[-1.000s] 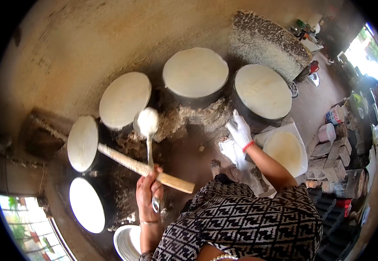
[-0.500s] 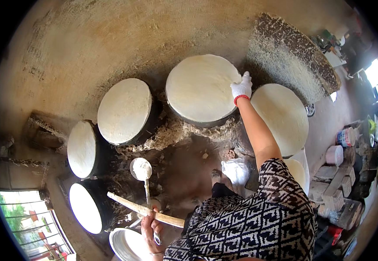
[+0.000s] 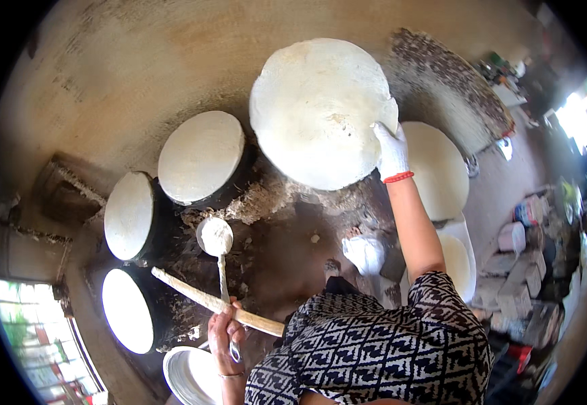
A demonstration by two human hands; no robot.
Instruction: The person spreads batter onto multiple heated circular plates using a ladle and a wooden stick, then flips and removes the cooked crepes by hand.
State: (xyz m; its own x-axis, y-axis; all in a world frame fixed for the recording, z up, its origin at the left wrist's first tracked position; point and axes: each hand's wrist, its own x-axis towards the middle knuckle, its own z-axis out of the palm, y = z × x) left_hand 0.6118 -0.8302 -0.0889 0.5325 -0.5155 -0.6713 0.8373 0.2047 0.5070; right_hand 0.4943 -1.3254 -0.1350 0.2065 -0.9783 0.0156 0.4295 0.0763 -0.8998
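Note:
My right hand [image 3: 392,151], in a white glove with a red bracelet at the wrist, grips the right edge of a large white round flatbread [image 3: 314,111]. Its rim is uneven, with a small brown spot near the middle. It appears raised, hiding what lies beneath. Lower left, my bare left hand [image 3: 226,332] is closed around a ladle [image 3: 222,277] and a long, slightly curved wooden stick [image 3: 195,293], which cross each other. White floury or pasty stuff [image 3: 216,237] fills the ladle's bowl.
More white-topped dark round drums [image 3: 202,158] stand in an arc, with others [image 3: 435,169] to the right. A white basin [image 3: 192,371] sits below my left hand. A white bag [image 3: 364,254] lies on the ground. Wooden blocks [image 3: 516,280] and a pink bucket [image 3: 512,237] stand far right.
The flatbread lay flat on its dark drum; it now looks larger and lifted, with my right hand on its edge. My left hand still holds the ladle and stick.

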